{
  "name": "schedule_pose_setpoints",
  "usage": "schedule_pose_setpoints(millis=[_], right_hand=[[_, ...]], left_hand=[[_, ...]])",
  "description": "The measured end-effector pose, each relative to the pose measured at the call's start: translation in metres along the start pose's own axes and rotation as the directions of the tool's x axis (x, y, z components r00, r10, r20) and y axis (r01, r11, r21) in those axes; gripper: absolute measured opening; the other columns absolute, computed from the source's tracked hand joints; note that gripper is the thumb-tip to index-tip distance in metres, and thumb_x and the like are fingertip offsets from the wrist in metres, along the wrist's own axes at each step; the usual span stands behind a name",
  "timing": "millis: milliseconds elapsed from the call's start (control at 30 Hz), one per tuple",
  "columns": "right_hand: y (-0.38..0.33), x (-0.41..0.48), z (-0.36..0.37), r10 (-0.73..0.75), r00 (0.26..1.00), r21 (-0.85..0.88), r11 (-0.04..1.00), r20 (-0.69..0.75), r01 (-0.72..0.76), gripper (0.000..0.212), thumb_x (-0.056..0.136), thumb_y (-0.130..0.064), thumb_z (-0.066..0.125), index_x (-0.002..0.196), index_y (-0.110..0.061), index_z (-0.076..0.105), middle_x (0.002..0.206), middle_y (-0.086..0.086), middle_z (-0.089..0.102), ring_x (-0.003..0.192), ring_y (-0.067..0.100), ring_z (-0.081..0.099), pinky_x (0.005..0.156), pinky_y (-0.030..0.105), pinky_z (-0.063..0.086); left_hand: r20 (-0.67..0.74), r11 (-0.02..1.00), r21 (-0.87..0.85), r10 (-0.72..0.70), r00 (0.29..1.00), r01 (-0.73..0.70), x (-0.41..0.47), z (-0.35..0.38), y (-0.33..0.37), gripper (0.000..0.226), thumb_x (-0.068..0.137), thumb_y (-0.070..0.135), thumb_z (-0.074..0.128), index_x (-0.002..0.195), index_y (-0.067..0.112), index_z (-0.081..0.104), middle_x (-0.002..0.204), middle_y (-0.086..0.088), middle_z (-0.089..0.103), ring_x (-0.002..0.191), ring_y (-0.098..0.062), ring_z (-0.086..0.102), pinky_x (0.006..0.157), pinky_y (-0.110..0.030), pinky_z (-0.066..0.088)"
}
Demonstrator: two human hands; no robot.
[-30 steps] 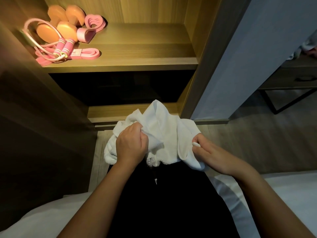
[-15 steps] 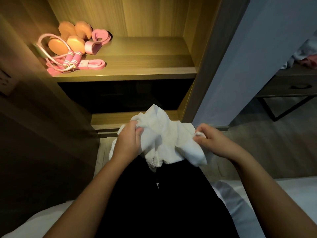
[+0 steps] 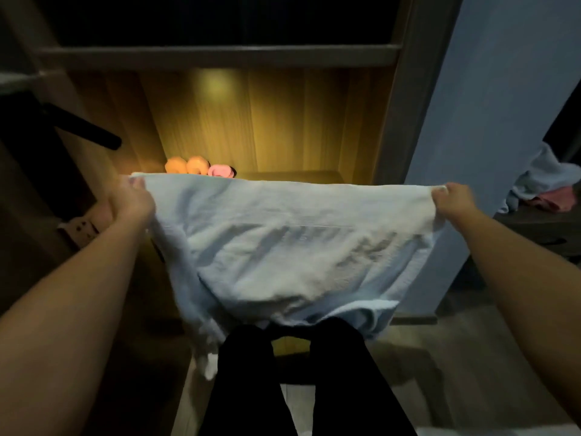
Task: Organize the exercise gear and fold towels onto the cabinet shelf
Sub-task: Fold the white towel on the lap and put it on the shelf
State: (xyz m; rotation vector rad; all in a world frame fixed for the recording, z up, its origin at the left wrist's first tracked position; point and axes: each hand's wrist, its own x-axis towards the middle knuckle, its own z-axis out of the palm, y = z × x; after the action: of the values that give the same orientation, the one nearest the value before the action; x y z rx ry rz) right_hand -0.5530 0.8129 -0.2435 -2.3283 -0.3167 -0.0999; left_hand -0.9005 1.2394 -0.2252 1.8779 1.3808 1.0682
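Both hands pinching white towel point(image 3: 283, 247) corners: left hand point(image 3: 133, 201), right hand point(image 3: 452, 199); I see it stretched flat before cabinet shelf point(image 3: 292, 176).

I face a wooden cabinet point(image 3: 283, 127), its back panel lit warm yellow by a small light point(image 3: 217, 84) near the top. To my right is a blue-grey wall point(image 3: 490, 89); past it, a dark table point(image 3: 544, 231) with what may be crumpled clothes point(image 3: 547, 184). The floor point(image 3: 456, 366) looks wooden.
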Motion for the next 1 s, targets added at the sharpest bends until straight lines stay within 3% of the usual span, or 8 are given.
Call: schedule_pose_setpoints(millis=[100,333,500,633,733,833,933,1000], right_hand=[[0.008,0.018,-0.018,0.01,0.995,0.007,1.0,-0.096,-0.009,0.036,0.098,-0.012,0.045,0.065,-0.002,0.038,0.068,0.015,0.04,0.082,0.031,0.043,0.07,0.036,0.028],[0.007,0.026,-0.036,0.007,0.99,-0.004,1.0,-0.14,-0.008,0.028,0.099,-0.018,0.047,0.093,0.008,0.055,0.104,0.037,0.056,0.099,0.048,0.054,0.079,0.042,0.038],[-0.034,0.008,-0.024,-0.203,0.968,0.288,0.927,-0.148,0.239,0.018,0.098,-0.019,0.052,0.09,-0.005,0.059,0.087,0.011,0.055,0.084,0.019,0.049,0.07,0.028,0.035],[-0.09,-0.027,0.004,-0.348,0.937,0.41,0.849,-0.039,0.332,0.017,0.099,-0.025,0.052,0.093,-0.014,0.064,0.088,-0.003,0.06,0.08,0.008,0.054,0.066,0.022,0.042],[-0.12,-0.056,0.019,-0.481,0.874,0.439,0.802,0.073,0.405,0.017,0.096,-0.026,0.057,0.087,-0.016,0.066,0.086,-0.002,0.062,0.082,0.011,0.058,0.069,0.023,0.047],[-0.142,-0.086,0.028,-0.625,0.765,0.471,0.728,0.156,0.499,0.014,0.093,-0.026,0.062,0.088,-0.016,0.07,0.085,-0.002,0.064,0.083,0.014,0.061,0.071,0.027,0.05],[-0.151,-0.107,0.031,-0.702,0.694,0.531,0.654,0.16,0.539,0.012,0.088,-0.022,0.069,0.091,-0.01,0.073,0.084,-0.003,0.063,0.081,0.011,0.06,0.073,0.025,0.049],[-0.152,-0.116,0.032,-0.727,0.669,0.571,0.619,0.157,0.539,0.01,0.086,-0.019,0.072,0.09,-0.011,0.073,0.084,-0.005,0.064,0.08,0.007,0.059,0.072,0.022,0.048]], left_hand=[[-0.082,1.0,0.004,0.011,0.997,-0.011,0.017,-0.018,0.003,0.035,0.103,0.024,0.038,0.124,0.001,0.054,0.127,-0.025,0.055,0.119,-0.038,0.051,0.094,-0.035,0.042],[-0.145,0.993,-0.11,0.023,0.989,-0.039,0.017,-0.014,0.027,0.032,0.102,0.025,0.037,0.118,0.004,0.055,0.122,-0.021,0.058,0.114,-0.034,0.053,0.095,-0.035,0.039],[-0.095,0.985,-0.147,0.077,0.993,-0.09,0.01,-0.006,0.052,0.028,0.102,0.033,0.033,0.115,0.016,0.051,0.111,-0.012,0.056,0.098,-0.029,0.053,0.089,-0.039,0.044],[0.084,0.946,-0.175,0.29,0.953,-0.273,-0.02,0.014,0.086,0.034,0.101,0.033,0.038,0.107,0.006,0.057,0.102,-0.016,0.058,0.098,-0.032,0.054,0.082,-0.039,0.043],[0.328,0.87,-0.246,0.489,0.808,-0.427,-0.057,0.028,0.109,0.033,0.095,0.038,0.056,0.091,0.007,0.064,0.087,-0.008,0.061,0.087,-0.023,0.055,0.073,-0.032,0.037],[0.571,0.786,-0.26,0.594,0.567,-0.562,-0.096,0.038,0.122,0.029,0.088,0.046,0.065,0.109,0.027,0.066,0.114,0.01,0.064,0.105,-0.003,0.054,0.088,-0.022,0.037],[0.656,0.671,-0.388,0.682,0.322,-0.631,-0.127,0.041,0.132,0.047,0.086,0.041,0.07,0.13,0.029,0.058,0.131,0.013,0.058,0.118,0.003,0.05,0.098,-0.019,0.039],[0.669,0.65,-0.47,0.704,0.239,-0.597,-0.141,0.046,0.135,0.037,0.088,0.025,0.07,0.125,0.02,0.064,0.123,0.005,0.066,0.114,-0.005,0.057,0.098,-0.023,0.043]])
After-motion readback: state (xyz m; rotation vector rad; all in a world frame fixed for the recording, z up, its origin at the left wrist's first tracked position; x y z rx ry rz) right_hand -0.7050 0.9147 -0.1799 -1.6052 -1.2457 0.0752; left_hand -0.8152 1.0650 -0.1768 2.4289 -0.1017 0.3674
